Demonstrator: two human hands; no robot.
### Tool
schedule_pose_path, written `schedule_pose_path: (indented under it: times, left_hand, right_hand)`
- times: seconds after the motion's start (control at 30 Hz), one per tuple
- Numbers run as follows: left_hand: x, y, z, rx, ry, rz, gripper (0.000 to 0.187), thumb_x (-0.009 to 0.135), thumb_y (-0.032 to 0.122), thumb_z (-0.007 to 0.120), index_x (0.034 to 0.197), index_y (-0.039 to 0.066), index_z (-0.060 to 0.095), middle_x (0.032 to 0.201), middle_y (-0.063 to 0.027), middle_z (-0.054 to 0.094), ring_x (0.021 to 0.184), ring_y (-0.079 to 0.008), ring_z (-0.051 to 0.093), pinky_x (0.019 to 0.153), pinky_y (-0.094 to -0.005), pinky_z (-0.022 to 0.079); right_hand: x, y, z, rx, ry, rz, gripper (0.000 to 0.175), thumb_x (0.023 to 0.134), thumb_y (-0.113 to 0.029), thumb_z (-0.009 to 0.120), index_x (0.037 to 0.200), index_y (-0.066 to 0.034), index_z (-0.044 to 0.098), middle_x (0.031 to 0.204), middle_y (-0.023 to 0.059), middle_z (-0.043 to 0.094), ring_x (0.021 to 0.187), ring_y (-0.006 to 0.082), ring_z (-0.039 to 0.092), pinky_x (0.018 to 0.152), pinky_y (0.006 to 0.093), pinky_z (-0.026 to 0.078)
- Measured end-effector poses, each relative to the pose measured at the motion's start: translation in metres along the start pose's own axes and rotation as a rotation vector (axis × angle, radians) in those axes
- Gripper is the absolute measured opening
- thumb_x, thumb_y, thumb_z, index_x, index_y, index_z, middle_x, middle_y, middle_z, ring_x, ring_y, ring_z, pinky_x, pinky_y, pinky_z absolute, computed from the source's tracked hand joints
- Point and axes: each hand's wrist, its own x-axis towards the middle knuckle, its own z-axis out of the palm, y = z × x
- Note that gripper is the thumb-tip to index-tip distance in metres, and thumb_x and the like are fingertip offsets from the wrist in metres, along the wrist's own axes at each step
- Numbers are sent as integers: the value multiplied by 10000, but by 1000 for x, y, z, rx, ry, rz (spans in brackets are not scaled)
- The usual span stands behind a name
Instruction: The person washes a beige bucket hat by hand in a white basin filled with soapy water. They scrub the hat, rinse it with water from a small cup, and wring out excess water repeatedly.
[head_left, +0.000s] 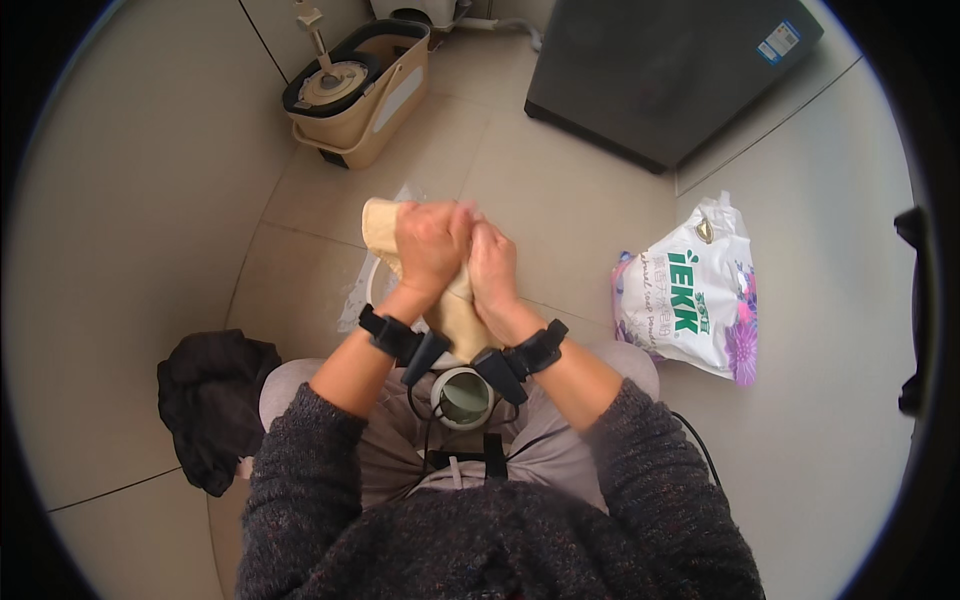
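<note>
My left hand (433, 244) is closed on a pale yellow cloth (457, 322), part of which sticks out past its knuckles. Pressed against it from the right, my right hand (495, 262) grips the same cloth. Both hands are over a white basin (377, 281), mostly hidden by the cloth and arms. The basin's contents cannot be told. Below my wrists, between my knees, is a round white-rimmed container (463, 399), seen from above. Each wrist wears a black strap with a small device and a cable.
A beige mop bucket (360, 131) with a mop stands at the upper left. A dark grey appliance (645, 82) is at the upper right. A white soap powder bag (694, 300) leans at the right wall. Black fabric (214, 397) lies left of my knee. Wet patches mark the floor beside the basin.
</note>
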Motion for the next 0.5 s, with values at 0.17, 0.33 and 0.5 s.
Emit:
schedule_pose_path:
  times: [0.17,0.33,0.5]
  left_hand:
    - [-6,1,3,-80,-4,166,283,832,225,595,600,71,547,562,-135,533,511,-317,499,591,-388,377]
    - [-1,-11,1,78,40,-226,326,881,204,551,586,67,533,539,-117,530,507,-327,498,554,-400,363]
    - [-7,3,-4,-141,9,223,252,839,167,591,607,84,537,561,-101,538,516,-309,498,592,-373,388]
  right_hand:
    - [-1,-5,-4,-191,69,-224,352,916,-283,475,716,-2,544,610,33,504,575,103,441,515,305,379]
    - [-9,-4,-7,-34,-238,57,361,952,-271,475,662,-58,505,642,-48,466,600,55,390,508,235,328]
    - [-5,2,-9,-82,-75,-270,436,954,-331,465,708,16,558,611,29,539,612,95,461,553,289,409]
